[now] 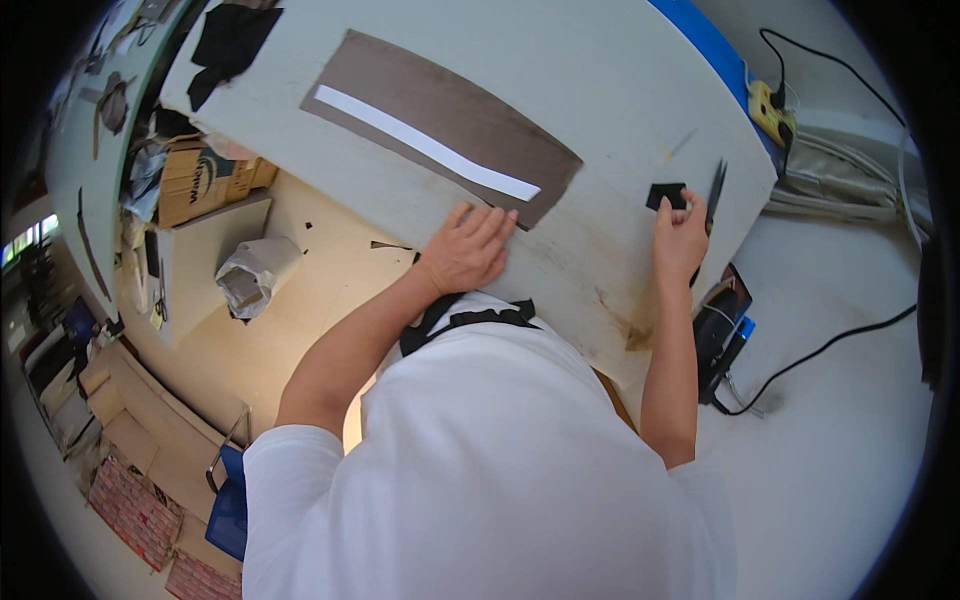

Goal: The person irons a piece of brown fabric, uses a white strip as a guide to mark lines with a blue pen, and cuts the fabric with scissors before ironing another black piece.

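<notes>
On the pale tabletop before me lies a grey-brown fabric panel, with a long white strip lengthwise on it. My left hand is palm down at the panel's near edge, its fingertips by the lower right corner. Over to the right, my right hand has its thumb and forefinger at a small black piece, likely fabric. Whether the fingers pinch that piece is not plain. Dark scissors lie right beside this hand, their lower part partly hidden by it.
Black fabric pieces lie at the table's far left. A yellow power strip with cables sits by the right edge. Below it rests a black corded device. A cardboard box and a white bag stand left.
</notes>
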